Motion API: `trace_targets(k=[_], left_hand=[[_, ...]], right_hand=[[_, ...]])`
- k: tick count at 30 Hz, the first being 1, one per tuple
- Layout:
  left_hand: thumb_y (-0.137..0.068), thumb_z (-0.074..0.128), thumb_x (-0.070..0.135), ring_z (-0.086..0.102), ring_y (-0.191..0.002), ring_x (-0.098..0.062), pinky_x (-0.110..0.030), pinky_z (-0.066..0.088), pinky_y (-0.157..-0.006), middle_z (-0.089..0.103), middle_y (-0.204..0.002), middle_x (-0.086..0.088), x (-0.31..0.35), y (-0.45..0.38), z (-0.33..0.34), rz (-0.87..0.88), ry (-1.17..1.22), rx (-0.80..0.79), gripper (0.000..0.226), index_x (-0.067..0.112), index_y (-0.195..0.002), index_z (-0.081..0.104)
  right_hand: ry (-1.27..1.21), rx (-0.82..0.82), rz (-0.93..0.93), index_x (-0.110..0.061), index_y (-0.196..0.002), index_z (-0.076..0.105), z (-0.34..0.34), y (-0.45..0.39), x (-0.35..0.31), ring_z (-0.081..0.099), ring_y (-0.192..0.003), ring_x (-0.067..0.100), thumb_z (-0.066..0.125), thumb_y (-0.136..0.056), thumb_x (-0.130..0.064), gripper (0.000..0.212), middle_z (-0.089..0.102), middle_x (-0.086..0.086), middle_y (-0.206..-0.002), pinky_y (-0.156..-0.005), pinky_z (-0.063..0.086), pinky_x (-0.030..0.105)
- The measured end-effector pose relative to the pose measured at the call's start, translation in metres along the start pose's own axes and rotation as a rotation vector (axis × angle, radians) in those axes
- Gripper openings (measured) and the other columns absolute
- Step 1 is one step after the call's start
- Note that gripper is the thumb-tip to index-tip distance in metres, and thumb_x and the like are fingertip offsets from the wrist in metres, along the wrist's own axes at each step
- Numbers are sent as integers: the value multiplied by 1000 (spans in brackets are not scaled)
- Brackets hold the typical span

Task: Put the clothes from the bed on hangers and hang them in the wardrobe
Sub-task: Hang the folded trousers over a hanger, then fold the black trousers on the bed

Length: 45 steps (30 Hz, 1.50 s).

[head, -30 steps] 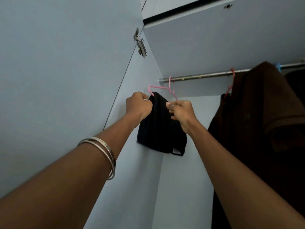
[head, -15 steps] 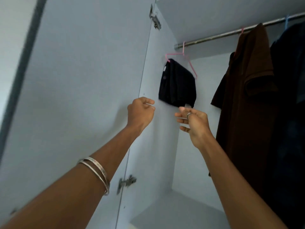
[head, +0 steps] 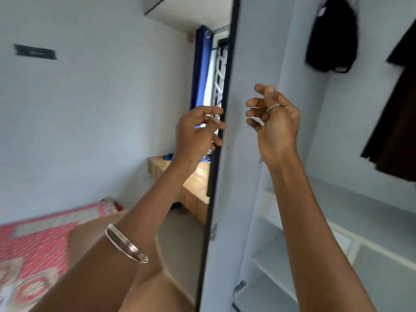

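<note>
Pale blue-grey laminate covers the wardrobe door [head: 227,199], which I see edge-on down the middle of the view, its dark edging running from top to bottom. My left hand [head: 198,131] is raised on the room side of that door edge, fingers loosely curled and spread, holding nothing; a pair of metal bangles [head: 126,244] sits on that forearm. My right hand [head: 274,122] is raised on the wardrobe side, fingers relaxed and apart, also holding nothing, with a thin ring [head: 275,106] on one finger. Inside the wardrobe, the black garment [head: 331,39] hangs at the upper right, against the pale inner wall; its hanger is too blurred for me to make out. Just right of it, at the frame edge, hangs a dark brown garment [head: 396,122]. Below them I see pale wardrobe shelves [head: 276,269] and a flat inner ledge. On the room side, a plain pale wall [head: 90,109] carries a small dark plate [head: 35,52] at upper left. A blue curtain [head: 200,64] hangs beside a bright window with a patterned grille. Under it stands a light wooden table [head: 193,181] with something blue on top. At lower left lies the bed [head: 33,248], covered in a red patterned spread, with a wooden footboard near my left forearm.
</note>
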<state>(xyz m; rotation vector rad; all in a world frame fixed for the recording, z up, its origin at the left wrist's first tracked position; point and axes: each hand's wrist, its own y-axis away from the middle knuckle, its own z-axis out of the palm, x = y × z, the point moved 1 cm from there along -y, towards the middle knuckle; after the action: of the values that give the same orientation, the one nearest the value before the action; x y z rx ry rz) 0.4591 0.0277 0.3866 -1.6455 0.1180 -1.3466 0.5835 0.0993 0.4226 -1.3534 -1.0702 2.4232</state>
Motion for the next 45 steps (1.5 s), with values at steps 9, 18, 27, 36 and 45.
trace_targets(k=[9,18,27,36,45], left_hand=[[-90,53,7,61,-54,-21,-23,44,-48,73,-83,-5,-14,97,-265,-277,-218,314,21,15,-101,68],[-93,57,16,59,-52,-19,-22,42,-45,71,-80,-9,-16,160,-485,-359,-319,609,13,9,-97,67],[-94,56,16,62,-53,-18,-25,46,-47,72,-79,-7,-79,189,-701,-489,-508,857,12,12,-97,68],[-96,55,13,63,-61,-11,-13,47,-48,70,-84,-7,-134,199,-889,-763,-713,1016,13,10,-99,67],[-94,56,13,63,-57,-11,-21,50,-48,71,-81,-5,-241,229,-1082,-1049,-670,1105,10,13,-96,66]], right_hand=[[-97,-159,397,-12,-98,69,191,141,102,55,-56,12,47,-101,-36,34,68,1,-69,-53,41,24],[-243,-497,619,-10,-102,68,395,260,201,57,-56,12,47,-100,-39,36,69,3,-72,-54,38,24],[-287,-711,757,-9,-103,68,590,346,345,56,-56,12,46,-101,-32,32,68,6,-73,-51,38,22],[-59,-903,929,-13,-93,66,743,393,481,57,-65,16,47,-101,-19,21,69,4,-78,-57,42,28],[160,-1003,1033,-11,-94,68,880,458,637,56,-55,11,49,-99,-8,20,68,4,-73,-49,40,21]])
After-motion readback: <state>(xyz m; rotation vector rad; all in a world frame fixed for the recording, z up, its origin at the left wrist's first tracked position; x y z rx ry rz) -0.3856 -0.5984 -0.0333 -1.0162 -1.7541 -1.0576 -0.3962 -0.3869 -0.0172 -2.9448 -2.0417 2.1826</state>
